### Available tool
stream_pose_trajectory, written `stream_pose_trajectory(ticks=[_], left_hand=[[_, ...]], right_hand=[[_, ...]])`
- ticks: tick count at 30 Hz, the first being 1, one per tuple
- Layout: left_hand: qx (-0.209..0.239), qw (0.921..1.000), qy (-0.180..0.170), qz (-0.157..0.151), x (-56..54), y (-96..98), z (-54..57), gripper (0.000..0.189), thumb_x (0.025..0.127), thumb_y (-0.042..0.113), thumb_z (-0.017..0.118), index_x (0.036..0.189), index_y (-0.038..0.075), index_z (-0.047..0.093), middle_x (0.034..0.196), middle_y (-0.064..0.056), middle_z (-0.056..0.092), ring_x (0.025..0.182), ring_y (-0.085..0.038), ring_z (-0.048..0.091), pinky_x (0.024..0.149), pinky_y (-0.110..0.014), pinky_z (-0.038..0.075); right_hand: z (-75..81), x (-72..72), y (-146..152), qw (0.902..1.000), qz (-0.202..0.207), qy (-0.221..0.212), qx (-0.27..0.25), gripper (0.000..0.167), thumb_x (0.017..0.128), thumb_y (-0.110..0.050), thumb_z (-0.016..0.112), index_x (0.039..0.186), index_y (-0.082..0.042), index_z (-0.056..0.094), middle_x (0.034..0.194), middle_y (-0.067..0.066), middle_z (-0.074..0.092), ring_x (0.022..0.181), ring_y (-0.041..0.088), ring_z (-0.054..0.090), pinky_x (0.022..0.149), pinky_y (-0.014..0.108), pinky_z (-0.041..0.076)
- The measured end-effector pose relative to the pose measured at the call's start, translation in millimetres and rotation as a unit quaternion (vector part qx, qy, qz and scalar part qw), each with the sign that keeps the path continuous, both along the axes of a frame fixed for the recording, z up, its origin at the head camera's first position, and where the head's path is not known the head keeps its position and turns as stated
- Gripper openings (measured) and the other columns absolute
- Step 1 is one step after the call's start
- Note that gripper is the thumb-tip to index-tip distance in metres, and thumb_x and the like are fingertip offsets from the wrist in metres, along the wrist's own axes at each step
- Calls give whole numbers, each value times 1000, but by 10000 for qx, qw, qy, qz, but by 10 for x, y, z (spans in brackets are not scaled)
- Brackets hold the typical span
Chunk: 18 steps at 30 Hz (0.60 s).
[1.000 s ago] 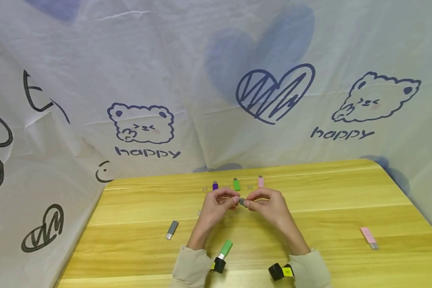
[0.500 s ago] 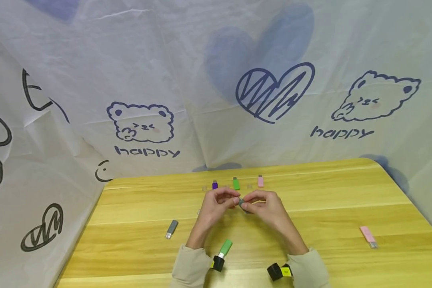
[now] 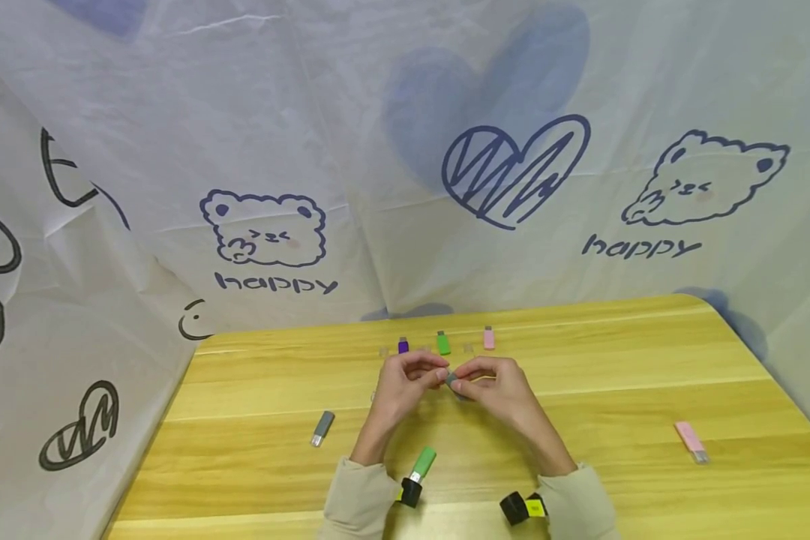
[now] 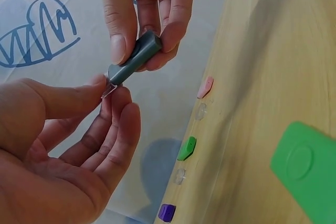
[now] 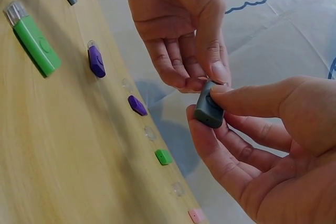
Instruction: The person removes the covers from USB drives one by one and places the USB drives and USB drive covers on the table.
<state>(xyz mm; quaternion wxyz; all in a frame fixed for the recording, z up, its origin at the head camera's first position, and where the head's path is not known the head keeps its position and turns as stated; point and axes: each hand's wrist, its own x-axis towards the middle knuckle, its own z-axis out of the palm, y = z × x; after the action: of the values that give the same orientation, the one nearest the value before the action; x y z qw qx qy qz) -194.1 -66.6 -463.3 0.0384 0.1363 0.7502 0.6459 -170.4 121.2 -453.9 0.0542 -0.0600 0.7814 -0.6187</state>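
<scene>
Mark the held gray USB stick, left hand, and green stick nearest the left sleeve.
Gray USB stick [image 4: 136, 59]: left wrist view, its body.
Left hand [image 3: 403, 384]: head view, its back.
Green USB stick [image 5: 35, 42]: right wrist view, its body.

Both forearms [image 3: 373, 441] reach fwd, angled in twd e/o. L hand [image 3: 402, 386] pinches; R hand [image 3: 503, 384] same, just beside it.

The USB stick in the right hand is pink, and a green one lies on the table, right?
Not pink: the left wrist view shows the USB stick in the right hand is grey. A green one does lie on the table.
</scene>
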Motion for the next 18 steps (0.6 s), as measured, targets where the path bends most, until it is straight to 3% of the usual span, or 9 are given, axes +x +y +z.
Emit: stream_pose_trajectory(ticks=[10, 18], left_hand=[[46, 9994, 86, 321, 0, -5, 14, 8, 90, -2, 76, 97, -6, 77, 94, -21, 75, 83, -39, 74, 75, -43, 63], [80, 9943, 271, 1032, -60, -187, 89, 9, 91, 0, 76, 98, -6, 77, 92, -17, 75, 83, -41, 72, 75, -42, 63]], right_hand=[[-9, -10, -21, 10000, -39, 22, 75, 12, 93, -5, 76, 102, 2, 76, 104, 12, 74, 90, 27, 75, 79, 46, 62], [-30, -8, 28, 9993, -140, -110, 339, 8, 90, -2, 78, 97, 1, 76, 94, 8, 73, 83, 23, 74, 74, 39, 62]])
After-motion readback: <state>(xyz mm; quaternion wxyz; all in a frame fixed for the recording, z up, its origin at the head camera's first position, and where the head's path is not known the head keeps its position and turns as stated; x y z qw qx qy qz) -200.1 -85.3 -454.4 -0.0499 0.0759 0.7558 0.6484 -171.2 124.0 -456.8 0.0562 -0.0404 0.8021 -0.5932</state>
